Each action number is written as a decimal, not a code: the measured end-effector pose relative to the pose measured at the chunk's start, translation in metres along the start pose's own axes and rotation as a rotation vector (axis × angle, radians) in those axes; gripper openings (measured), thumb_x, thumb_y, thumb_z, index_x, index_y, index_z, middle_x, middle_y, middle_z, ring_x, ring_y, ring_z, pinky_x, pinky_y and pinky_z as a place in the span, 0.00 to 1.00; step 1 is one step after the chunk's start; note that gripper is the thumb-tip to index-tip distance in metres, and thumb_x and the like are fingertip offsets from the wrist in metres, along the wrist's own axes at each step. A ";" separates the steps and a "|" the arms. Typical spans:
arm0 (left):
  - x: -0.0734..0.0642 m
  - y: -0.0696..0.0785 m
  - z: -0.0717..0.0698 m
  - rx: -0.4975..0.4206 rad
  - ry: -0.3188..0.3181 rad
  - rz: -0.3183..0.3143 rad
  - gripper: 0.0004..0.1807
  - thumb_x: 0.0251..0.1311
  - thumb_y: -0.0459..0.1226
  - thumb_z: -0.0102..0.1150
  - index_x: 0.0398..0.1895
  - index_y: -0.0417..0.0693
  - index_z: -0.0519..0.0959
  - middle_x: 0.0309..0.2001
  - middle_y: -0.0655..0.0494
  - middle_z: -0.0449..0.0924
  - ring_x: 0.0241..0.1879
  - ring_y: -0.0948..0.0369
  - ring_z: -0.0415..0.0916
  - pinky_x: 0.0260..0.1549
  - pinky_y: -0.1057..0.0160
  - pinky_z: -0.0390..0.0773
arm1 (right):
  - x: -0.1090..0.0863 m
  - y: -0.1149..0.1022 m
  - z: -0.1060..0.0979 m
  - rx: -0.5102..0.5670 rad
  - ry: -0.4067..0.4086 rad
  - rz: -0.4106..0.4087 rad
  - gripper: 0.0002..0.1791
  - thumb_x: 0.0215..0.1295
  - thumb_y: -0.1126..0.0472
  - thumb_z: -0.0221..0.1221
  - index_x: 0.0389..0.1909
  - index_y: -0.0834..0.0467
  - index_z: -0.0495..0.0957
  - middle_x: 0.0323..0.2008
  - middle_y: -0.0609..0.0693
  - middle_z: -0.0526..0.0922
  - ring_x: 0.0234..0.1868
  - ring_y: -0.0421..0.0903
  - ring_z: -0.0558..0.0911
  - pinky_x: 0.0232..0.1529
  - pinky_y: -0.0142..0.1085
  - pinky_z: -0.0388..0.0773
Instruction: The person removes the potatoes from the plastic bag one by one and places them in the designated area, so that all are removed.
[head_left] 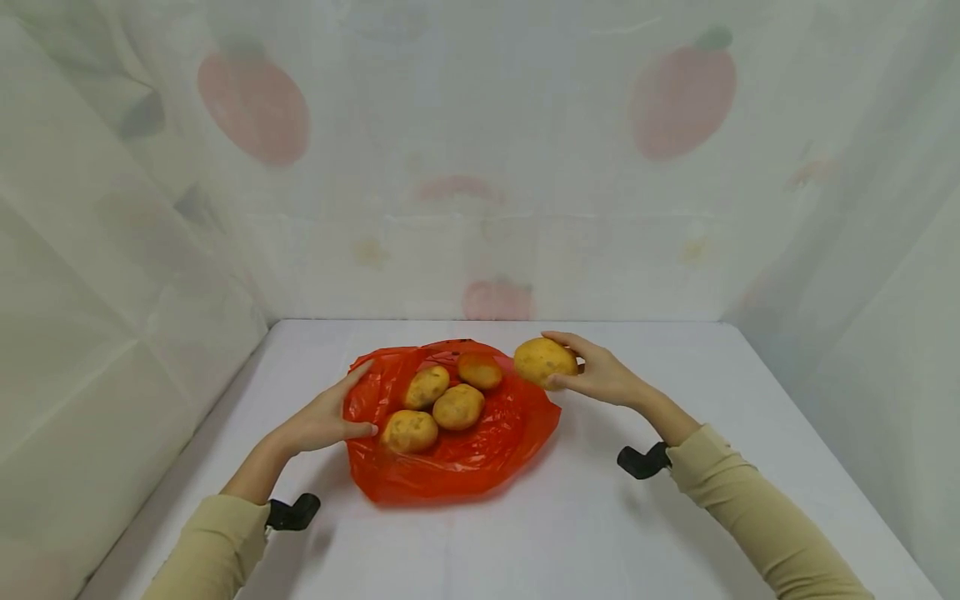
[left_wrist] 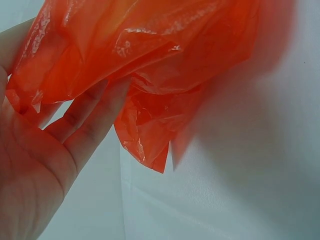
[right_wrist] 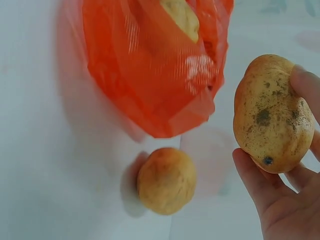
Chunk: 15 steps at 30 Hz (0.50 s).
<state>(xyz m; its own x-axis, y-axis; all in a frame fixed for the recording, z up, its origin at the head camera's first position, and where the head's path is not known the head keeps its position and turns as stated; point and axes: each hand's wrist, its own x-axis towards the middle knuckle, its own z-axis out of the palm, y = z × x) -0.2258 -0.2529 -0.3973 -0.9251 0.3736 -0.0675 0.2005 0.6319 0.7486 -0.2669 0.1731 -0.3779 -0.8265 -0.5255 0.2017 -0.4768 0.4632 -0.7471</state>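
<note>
A red plastic bag (head_left: pixel 495 454) lies spread on the table, its mouth turned up, with several potatoes (head_left: pixel 459 407) showing inside. At the bag's left side, my left hand (head_left: pixel 324 421) holds the thin plastic between thumb and fingers; in the left wrist view, fingers (left_wrist: pixel 95 117) pass behind the film. My right hand (head_left: pixel 603 375) grips one potato (head_left: pixel 542 362) just beyond the bag's right rim. That potato (right_wrist: pixel 270 115) has dark spots in the right wrist view. Another potato (right_wrist: pixel 167 181) rests on the table beside the bag there; I cannot pick it out in the head view.
The white table (head_left: pixel 585 533) meets a pale curtain with faded fruit prints (head_left: pixel 255 108) at its back edge. More pale cloth (head_left: pixel 75 333) hangs along the left and right sides. A black wrist mount (head_left: pixel 292 512) sticks out below each forearm.
</note>
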 end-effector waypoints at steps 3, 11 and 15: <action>0.000 0.000 0.000 0.004 0.005 0.002 0.51 0.43 0.43 0.65 0.67 0.65 0.42 0.64 0.47 0.50 0.57 0.48 0.60 0.50 0.49 0.66 | 0.001 0.012 -0.003 -0.005 0.025 0.034 0.37 0.49 0.49 0.61 0.61 0.44 0.58 0.54 0.45 0.66 0.47 0.45 0.70 0.41 0.35 0.74; -0.001 0.001 0.000 0.010 0.002 -0.006 0.51 0.44 0.43 0.65 0.67 0.65 0.41 0.65 0.47 0.49 0.58 0.48 0.58 0.51 0.47 0.65 | -0.001 0.026 -0.014 -0.009 0.089 0.123 0.37 0.49 0.44 0.60 0.61 0.44 0.57 0.55 0.47 0.65 0.51 0.49 0.69 0.42 0.39 0.75; -0.001 0.001 0.000 0.006 0.002 -0.009 0.51 0.43 0.43 0.65 0.67 0.65 0.41 0.64 0.46 0.49 0.58 0.47 0.58 0.50 0.48 0.66 | -0.001 0.034 -0.019 -0.010 0.112 0.160 0.37 0.50 0.44 0.59 0.62 0.44 0.57 0.56 0.49 0.65 0.52 0.51 0.69 0.41 0.40 0.75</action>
<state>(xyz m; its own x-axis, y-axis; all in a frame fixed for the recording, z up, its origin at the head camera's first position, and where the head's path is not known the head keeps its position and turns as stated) -0.2250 -0.2525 -0.3965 -0.9275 0.3666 -0.0734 0.1940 0.6397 0.7438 -0.2879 0.2026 -0.3918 -0.9199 -0.3622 0.1504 -0.3390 0.5415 -0.7694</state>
